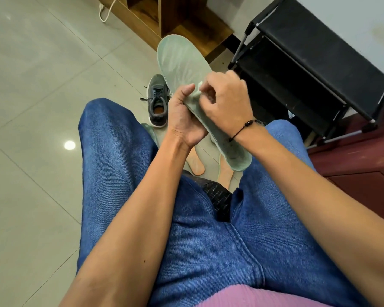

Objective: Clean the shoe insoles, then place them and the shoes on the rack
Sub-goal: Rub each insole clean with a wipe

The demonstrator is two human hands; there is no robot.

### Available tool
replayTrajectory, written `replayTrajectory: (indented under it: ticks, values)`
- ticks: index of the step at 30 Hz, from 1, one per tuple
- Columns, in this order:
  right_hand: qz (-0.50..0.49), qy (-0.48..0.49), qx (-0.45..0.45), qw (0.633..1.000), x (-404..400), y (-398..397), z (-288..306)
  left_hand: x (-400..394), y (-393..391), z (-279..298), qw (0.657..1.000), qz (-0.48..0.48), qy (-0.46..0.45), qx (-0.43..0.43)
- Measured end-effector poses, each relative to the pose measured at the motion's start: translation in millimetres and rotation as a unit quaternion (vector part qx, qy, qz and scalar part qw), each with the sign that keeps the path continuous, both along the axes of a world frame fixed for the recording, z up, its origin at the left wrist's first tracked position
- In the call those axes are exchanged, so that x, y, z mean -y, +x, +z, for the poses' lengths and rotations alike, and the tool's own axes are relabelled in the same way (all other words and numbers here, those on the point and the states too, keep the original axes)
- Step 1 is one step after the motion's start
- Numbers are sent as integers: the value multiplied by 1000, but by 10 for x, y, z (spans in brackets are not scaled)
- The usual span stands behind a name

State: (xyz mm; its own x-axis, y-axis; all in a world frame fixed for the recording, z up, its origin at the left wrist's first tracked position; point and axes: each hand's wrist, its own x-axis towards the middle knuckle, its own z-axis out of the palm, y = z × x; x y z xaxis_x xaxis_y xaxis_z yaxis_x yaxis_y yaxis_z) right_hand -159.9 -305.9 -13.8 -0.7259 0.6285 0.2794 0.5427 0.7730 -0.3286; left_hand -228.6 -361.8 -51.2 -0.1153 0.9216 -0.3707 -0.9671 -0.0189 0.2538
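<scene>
Tiled floor (31, 85), insole (180, 60) in both hands

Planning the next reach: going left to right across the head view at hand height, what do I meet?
Grey shoe → left hand gripping the green insole → right hand with a white wipe → black shoe rack.

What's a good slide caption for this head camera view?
Left hand holds a green insole while the right hand wipes it.

glossy tile floor (42, 63), denim jeans (111, 151), wood cabinet (186, 25)
</scene>
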Motion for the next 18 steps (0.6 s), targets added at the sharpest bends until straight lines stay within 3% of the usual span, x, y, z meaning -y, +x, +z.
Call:
replayTrajectory:
  ticks: [3, 7, 12, 16, 18]
  values:
    - [39, -5, -9, 999, 82, 50, -33, -3, -19, -28, 1000, 8, -9, 22]
    - [-58, -12, 3, 998, -92, 98, -38, 10, 46, 26, 1000, -24, -1, -8]
    - [43, -86, -47, 994, 124, 105, 2, 21, 3, 27, 1000, -7, -20, 22]
    - [-39, -54, -24, 997, -71, 90, 0, 32, 48, 73, 999, -29, -11, -13]
    - [-29, -53, -46, 997, -7, 57, 2, 38, 39, 88, 1000, -24, -18, -6]
